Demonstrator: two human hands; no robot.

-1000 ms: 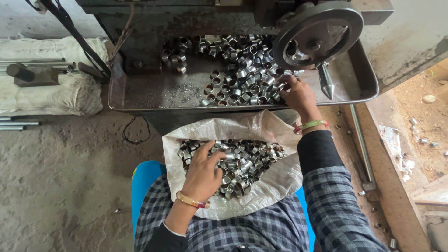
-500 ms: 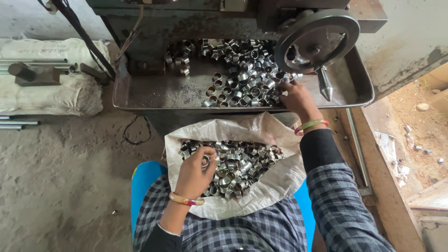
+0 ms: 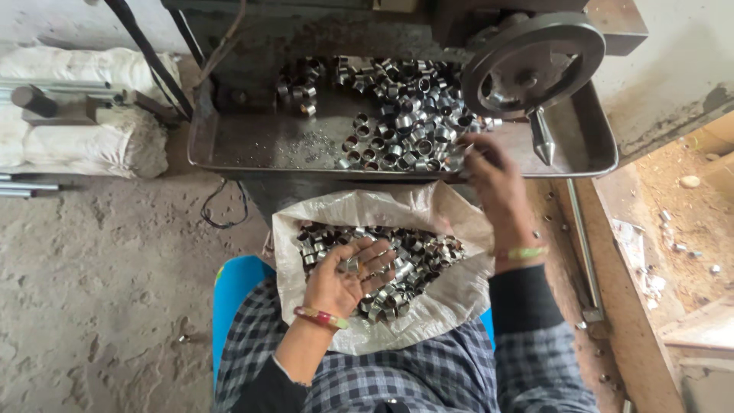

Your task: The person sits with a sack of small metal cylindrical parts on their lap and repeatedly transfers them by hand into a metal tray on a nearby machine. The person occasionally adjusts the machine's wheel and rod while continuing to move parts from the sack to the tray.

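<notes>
Grey, dusty concrete floor [image 3: 92,306] fills the left of the frame, seen from above. At the upper left lies a bundle of dirty white cloth [image 3: 92,141] with metal rods [image 3: 23,187] poking out beside it at the left edge.

In the lower middle, a white woven sack [image 3: 451,298] rests open on the person's lap, over a checked shirt and the edge of a blue seat [image 3: 233,287]. The sack holds a heap of short, shiny metal rings [image 3: 413,256]. The left hand [image 3: 348,279], with a coloured bangle at the wrist, lies palm up on top of that heap; its fingers [image 3: 378,256] are loosely curled, cupping a few rings in the palm.

Above the sack, across the upper middle, a shallow metal tray [image 3: 260,145] juts out from a dark machine. A second pile of loose rings [image 3: 405,115] sits in the tray, mostly toward its right half.

Right of centre, the right hand [image 3: 493,180], also wearing a bangle, reaches up to the tray's front edge at the near side of that pile. Its fingers are blurred, so whether they grip a ring cannot be told.

A round dark handwheel [image 3: 531,65] with a pointed handle hangs over the tray at the upper right. Further right, a brown wooden surface [image 3: 680,222] carries scattered small debris.
</notes>
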